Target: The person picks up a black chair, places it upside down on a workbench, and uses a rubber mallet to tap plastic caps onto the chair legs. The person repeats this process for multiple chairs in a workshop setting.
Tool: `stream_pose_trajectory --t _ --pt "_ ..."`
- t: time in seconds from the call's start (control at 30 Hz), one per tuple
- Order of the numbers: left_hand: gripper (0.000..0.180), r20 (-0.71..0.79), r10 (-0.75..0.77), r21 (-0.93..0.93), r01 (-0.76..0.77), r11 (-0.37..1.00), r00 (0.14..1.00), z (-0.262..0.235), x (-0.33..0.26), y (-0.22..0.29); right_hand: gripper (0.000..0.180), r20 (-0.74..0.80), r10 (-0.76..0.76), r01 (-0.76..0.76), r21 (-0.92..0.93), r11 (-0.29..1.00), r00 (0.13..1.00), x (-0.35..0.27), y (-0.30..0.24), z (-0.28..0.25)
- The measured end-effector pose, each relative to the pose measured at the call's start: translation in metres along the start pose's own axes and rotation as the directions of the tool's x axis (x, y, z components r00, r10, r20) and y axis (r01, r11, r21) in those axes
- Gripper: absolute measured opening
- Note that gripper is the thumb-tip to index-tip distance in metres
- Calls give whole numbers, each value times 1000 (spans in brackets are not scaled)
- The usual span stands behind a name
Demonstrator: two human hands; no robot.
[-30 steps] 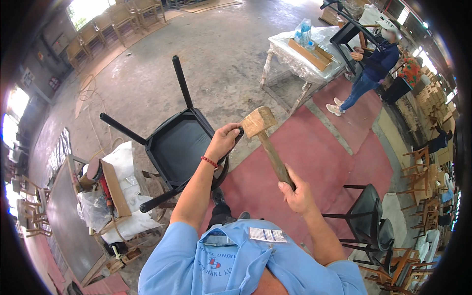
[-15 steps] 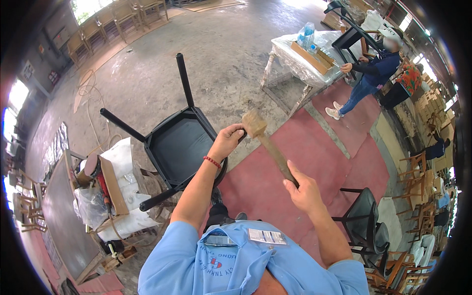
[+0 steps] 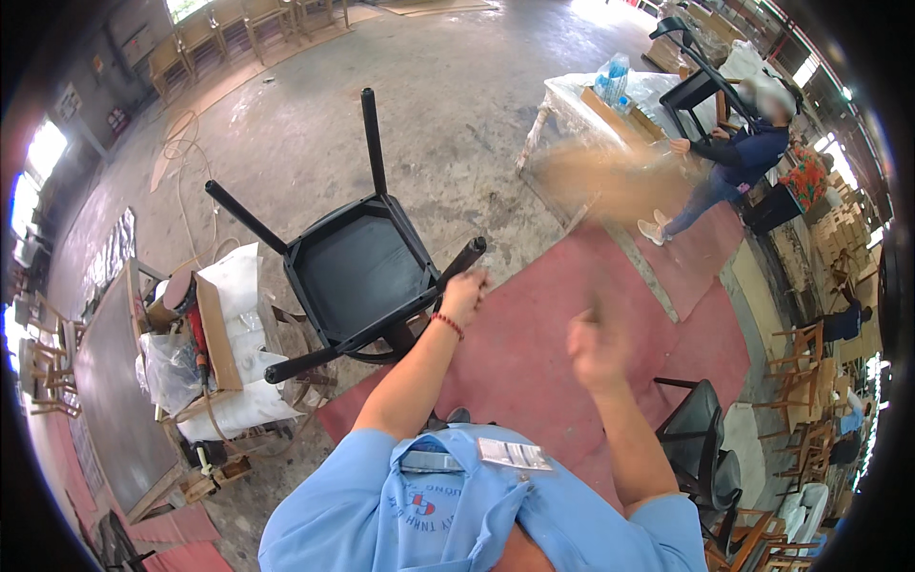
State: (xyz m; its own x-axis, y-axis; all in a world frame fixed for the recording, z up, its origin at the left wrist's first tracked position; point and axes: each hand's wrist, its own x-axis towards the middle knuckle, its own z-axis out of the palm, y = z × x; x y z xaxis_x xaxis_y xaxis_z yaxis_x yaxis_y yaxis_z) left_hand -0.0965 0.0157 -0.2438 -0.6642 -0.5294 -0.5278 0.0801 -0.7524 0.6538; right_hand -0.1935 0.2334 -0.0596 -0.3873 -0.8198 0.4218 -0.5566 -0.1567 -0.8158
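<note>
A black chair [image 3: 357,267] is upside down in front of me, its legs sticking up and the underside of its seat showing. My left hand [image 3: 464,297] is closed around the leg nearest me, below its tip; a red bead bracelet is on that wrist. My right hand [image 3: 599,351], smeared by motion, grips the handle of a wooden mallet. The mallet's head [image 3: 610,179] is a wide tan blur beyond the hand, apart from the chair. Most of the handle is lost in the blur.
A plastic-wrapped table [image 3: 562,100] stands far right, where a person [image 3: 748,153] handles another black chair [image 3: 691,91]. Red matting [image 3: 534,324] covers the floor by me. On my left is a bench [image 3: 129,381] with a cardboard box. Black chairs [image 3: 696,429] stand at right.
The mallet has swung up and away to the right, out of line with the leg it was beside. My left hand has slid down from the leg's tip, and the view has shifted slightly.
</note>
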Motion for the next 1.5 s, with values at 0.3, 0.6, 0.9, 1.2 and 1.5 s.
stream_pose_trajectory --t 0.3,0.6,0.9,1.2,1.5 --pt "15 -33 -60 -296 48 954 998 -34 -40 2 34 -53 622 -583 295 757 781 -79 0 -44" --pt "21 258 119 -197 -68 978 959 27 -116 63 26 72 536 -522 367 770 841 19 -12 13" --pt "34 121 381 -260 -342 903 916 59 -57 157 40 55 336 -336 -8 942 940 178 -8 88" --pt "68 432 373 -280 -271 921 821 18 -4 222 39 210 217 -195 -120 973 953 259 21 124" --pt "44 517 259 -486 30 873 816 1 22 225 37 196 255 -262 7 965 947 279 22 124"
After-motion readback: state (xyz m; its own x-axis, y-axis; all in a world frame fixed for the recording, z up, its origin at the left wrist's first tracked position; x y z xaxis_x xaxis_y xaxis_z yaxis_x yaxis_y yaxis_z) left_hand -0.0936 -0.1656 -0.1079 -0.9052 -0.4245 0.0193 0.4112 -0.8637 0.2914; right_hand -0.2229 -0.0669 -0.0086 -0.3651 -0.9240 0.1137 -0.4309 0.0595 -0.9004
